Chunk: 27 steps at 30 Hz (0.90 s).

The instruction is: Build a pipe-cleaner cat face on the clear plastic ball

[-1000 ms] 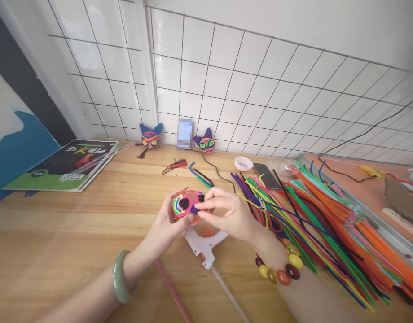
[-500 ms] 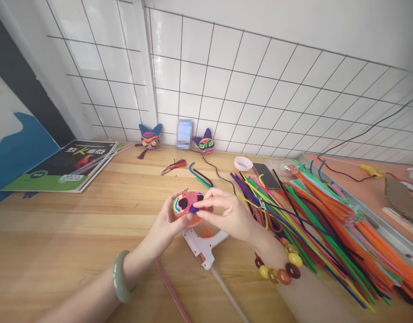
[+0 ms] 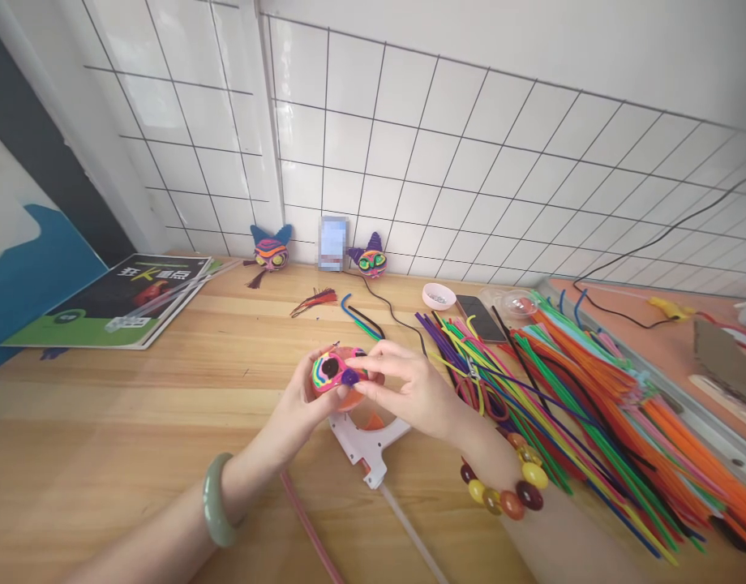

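Note:
A small colourful mask (image 3: 322, 375) with black round eyes and pink, blue and yellow strips is held above the wooden table. My left hand (image 3: 301, 396) is closed around its left side, thumb along the lower edge. At the mask's centre sits a purple coiled piece (image 3: 349, 377). The thumb and forefinger of my right hand (image 3: 406, 385) pinch at the right of this piece, touching it and the mask. Below the hands lies a white glue gun (image 3: 373, 458) with a clear glue stick (image 3: 413, 531) at its rear end.
Pipe cleaners (image 3: 592, 397) cover the right side. Two cat masks (image 3: 271, 250) and a phone (image 3: 333, 242) stand by the wall. Also around are a pink bowl (image 3: 439, 297), dark phone (image 3: 481, 319), red tassels (image 3: 315, 302), scissors (image 3: 470, 389) and a magazine (image 3: 123, 296).
My right fingertips have shifted slightly on the mask, and more of the purple piece shows. My left hand has hardly moved.

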Available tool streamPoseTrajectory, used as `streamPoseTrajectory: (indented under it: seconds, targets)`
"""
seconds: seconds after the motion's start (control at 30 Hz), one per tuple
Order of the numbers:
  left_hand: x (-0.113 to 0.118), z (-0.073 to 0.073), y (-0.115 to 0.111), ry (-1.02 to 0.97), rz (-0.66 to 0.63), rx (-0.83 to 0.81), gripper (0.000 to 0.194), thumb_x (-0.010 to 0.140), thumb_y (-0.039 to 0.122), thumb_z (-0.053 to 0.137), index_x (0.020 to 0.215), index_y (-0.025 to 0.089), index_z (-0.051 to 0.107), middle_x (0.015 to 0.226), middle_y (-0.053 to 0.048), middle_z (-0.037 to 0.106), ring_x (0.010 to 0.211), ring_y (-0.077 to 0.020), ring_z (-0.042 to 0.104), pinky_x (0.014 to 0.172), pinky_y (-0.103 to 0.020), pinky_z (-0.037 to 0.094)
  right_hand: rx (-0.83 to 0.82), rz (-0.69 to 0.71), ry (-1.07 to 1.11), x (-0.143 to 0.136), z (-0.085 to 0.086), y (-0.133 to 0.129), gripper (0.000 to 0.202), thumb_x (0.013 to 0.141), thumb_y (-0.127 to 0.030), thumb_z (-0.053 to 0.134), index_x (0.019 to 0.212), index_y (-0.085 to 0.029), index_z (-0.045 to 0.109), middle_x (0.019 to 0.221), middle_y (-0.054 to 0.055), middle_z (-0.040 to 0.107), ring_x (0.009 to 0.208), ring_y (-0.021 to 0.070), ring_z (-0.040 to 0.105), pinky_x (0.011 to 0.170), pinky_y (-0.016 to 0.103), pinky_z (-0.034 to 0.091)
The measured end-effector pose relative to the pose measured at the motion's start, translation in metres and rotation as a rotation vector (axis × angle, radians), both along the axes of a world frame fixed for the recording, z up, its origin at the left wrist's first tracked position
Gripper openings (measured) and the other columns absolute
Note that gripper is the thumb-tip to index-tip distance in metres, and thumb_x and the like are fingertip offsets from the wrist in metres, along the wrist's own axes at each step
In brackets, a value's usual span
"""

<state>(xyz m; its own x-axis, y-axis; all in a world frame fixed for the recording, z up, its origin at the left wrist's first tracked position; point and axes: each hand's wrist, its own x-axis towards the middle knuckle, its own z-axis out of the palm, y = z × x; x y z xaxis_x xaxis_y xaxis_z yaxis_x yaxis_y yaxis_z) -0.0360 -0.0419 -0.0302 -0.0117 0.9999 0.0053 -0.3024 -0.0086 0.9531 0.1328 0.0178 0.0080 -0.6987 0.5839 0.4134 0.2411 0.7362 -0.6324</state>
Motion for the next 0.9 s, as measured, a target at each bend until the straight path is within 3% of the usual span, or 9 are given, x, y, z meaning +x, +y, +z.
streamPoseTrajectory:
  seconds: [0.33, 0.63, 0.9]
  targets:
    - [-0.001, -0.009, 0.002, -0.002, 0.019, 0.018, 0.057, 0.072, 0.034, 0.069, 0.123, 0.023, 0.045, 0.131, -0.010, 0.052, 0.120, -0.0289, 0.047, 0.093, -0.038, 0.045, 0.024, 0.029, -0.030, 0.002, 0.000, 0.003, 0.024, 0.088, -0.021, 0.053, 0.107, -0.024, 0.066, 0.087, 0.003, 0.057, 0.078, 0.0125, 0.057, 0.072, 0.026, 0.048]
    - [-0.001, -0.007, 0.002, 0.041, 0.059, 0.068, 0.056, 0.071, 0.030, 0.070, 0.120, 0.021, 0.045, 0.129, -0.010, 0.052, 0.121, -0.0282, 0.046, 0.096, -0.037, 0.042, 0.004, 0.015, 0.017, 0.001, -0.006, 0.003, 0.023, 0.085, -0.021, 0.057, 0.105, -0.026, 0.067, 0.085, 0.002, 0.057, 0.075, 0.0124, 0.057, 0.069, 0.026, 0.049]
    - [-0.006, -0.006, 0.005, 0.049, 0.054, 0.094, 0.058, 0.071, 0.031, 0.070, 0.122, 0.022, 0.045, 0.130, -0.010, 0.052, 0.118, -0.0280, 0.049, 0.094, -0.037, 0.043, -0.101, -0.002, 0.062, 0.003, 0.006, 0.001, 0.032, 0.084, -0.026, 0.059, 0.115, -0.025, 0.061, 0.078, 0.001, 0.056, 0.074, 0.0128, 0.056, 0.077, 0.029, 0.049]
